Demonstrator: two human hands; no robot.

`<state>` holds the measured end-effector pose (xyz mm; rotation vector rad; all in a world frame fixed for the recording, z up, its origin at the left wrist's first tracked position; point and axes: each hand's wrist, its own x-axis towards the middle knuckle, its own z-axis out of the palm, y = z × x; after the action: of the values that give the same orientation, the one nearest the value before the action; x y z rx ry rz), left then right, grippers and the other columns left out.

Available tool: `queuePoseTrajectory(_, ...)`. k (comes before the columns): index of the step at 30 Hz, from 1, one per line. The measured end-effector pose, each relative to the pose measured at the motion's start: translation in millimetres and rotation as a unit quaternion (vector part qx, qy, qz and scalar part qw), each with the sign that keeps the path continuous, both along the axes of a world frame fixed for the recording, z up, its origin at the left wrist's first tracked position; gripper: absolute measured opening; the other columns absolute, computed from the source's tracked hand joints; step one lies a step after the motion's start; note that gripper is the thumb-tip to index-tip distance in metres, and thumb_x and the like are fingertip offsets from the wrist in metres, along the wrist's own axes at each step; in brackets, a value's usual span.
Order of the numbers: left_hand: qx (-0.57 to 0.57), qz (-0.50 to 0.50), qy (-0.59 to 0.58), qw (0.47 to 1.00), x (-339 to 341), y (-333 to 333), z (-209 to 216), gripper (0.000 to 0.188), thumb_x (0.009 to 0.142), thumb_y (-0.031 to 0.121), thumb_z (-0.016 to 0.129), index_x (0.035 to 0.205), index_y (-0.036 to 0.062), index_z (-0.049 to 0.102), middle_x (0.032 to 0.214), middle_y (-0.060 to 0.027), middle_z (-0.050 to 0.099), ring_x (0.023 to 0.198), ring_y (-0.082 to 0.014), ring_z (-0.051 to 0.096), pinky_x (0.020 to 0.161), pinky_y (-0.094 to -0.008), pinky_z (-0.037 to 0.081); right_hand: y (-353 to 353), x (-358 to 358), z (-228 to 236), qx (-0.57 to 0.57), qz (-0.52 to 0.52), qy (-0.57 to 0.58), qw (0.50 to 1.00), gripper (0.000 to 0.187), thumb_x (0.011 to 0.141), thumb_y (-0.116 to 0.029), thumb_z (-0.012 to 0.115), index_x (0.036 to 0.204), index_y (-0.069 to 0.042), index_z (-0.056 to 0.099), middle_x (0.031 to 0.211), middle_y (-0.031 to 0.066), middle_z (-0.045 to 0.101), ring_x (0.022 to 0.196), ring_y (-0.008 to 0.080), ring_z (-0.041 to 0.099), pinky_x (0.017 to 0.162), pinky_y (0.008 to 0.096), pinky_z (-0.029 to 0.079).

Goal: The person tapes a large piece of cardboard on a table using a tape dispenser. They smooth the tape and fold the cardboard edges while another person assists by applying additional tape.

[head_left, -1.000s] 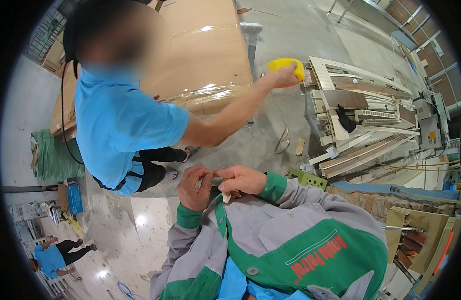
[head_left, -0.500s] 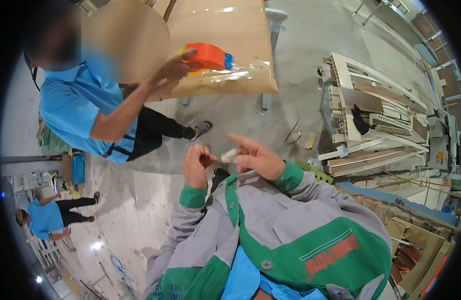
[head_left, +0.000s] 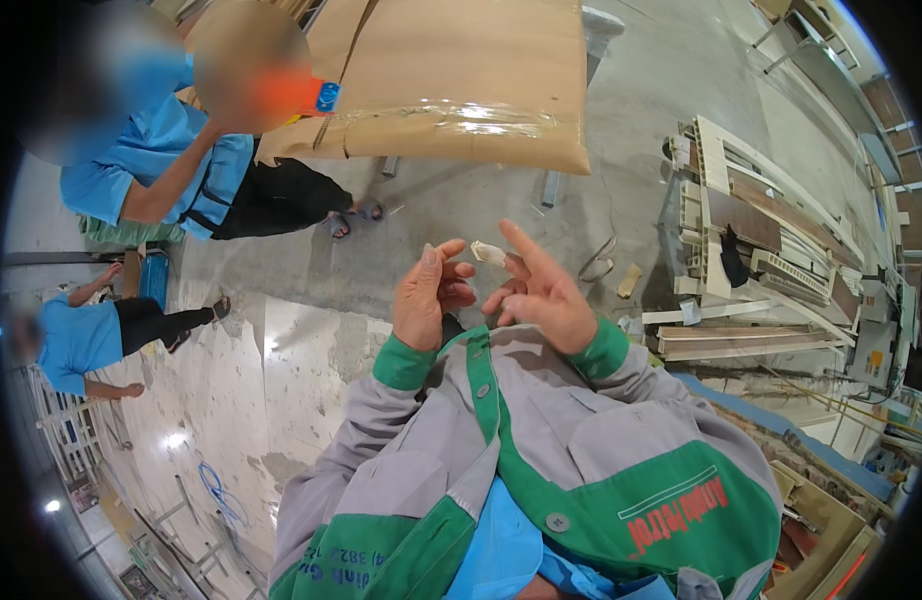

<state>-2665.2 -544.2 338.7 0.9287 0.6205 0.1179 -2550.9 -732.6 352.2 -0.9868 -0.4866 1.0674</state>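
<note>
My left hand (head_left: 428, 298) is raised in front of my chest, fingers loosely curled and apart, with nothing in it. Facing it a short way to the right is my right hand (head_left: 549, 302), its index finger stretched out and the others partly bent. A whitish wrap (head_left: 489, 254), like a bandage, sits around one of its fingers and points toward the left fingertips. The two hands do not touch. Beyond them lies a large flat package (head_left: 461, 70) in brown cardboard with clear tape along its near edge.
A co-worker in a blue shirt (head_left: 171, 150) stands left of the package with an orange tape dispenser (head_left: 311, 95), partly blurred. Another person (head_left: 86, 335) walks farther left. Stacked panels and boards (head_left: 761, 240) lie at the right. A blue hose (head_left: 219, 492) curls on the floor.
Both my hands have risen a little, and the left fingers have spread. The co-worker's tape dispenser has moved left along the package. The person farther left has shifted slightly.
</note>
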Motion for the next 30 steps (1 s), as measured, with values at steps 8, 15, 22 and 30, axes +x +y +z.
queuePoseTrajectory(8, 0.076, -0.049, 0.006, 0.996, -1, -1, -14, 0.041, 0.101, 0.027, 0.071, 0.133, 0.0043, 0.061, 0.101, -0.0018, 0.067, 0.082, -0.0107, 0.064, 0.075, -0.0274, 0.058, 9, -11, 7, -0.045, 0.046, -0.123, 0.990, 0.088, 0.095, -0.001, 0.061, 0.167, -0.007, 0.011, 0.151, 0.0200, 0.050, 0.110, 0.0184, 0.063, 0.090, 0.0317, 0.052)
queuePoseTrajectory(15, 0.059, -0.154, -0.032, 0.986, -10, -3, -19, 0.052, 0.104, 0.031, 0.065, 0.145, 0.0040, 0.049, 0.123, -0.0065, 0.064, 0.101, -0.0132, 0.065, 0.089, -0.0293, 0.055, 15, -12, -1, -0.019, 0.019, 0.016, 1.000, 0.081, 0.096, -0.001, 0.062, 0.165, -0.006, 0.019, 0.127, 0.0104, 0.060, 0.110, 0.0163, 0.061, 0.094, 0.0332, 0.051)
queuePoseTrajectory(22, -0.028, -0.066, 0.034, 0.997, -13, 8, -30, 0.058, 0.106, 0.052, 0.054, 0.141, 0.0057, 0.054, 0.113, -0.0034, 0.066, 0.094, -0.0134, 0.066, 0.085, -0.0301, 0.056, 20, -10, -21, -0.089, -0.091, -0.044, 0.991, 0.055, 0.101, -0.011, 0.066, 0.150, 0.002, 0.046, 0.097, 0.0029, 0.063, 0.081, 0.0089, 0.061, 0.072, 0.0251, 0.051)
queuePoseTrajectory(30, -0.064, -0.025, 0.125, 0.990, -16, 10, -47, 0.045, 0.101, 0.047, 0.065, 0.126, 0.0086, 0.063, 0.104, -0.0014, 0.068, 0.087, -0.0117, 0.067, 0.079, -0.0297, 0.058, 26, -14, -26, -0.107, -0.144, -0.030, 0.983, 0.043, 0.103, -0.015, 0.063, 0.141, 0.004, 0.054, 0.095, 0.0040, 0.064, 0.077, 0.0107, 0.063, 0.069, 0.0258, 0.052)
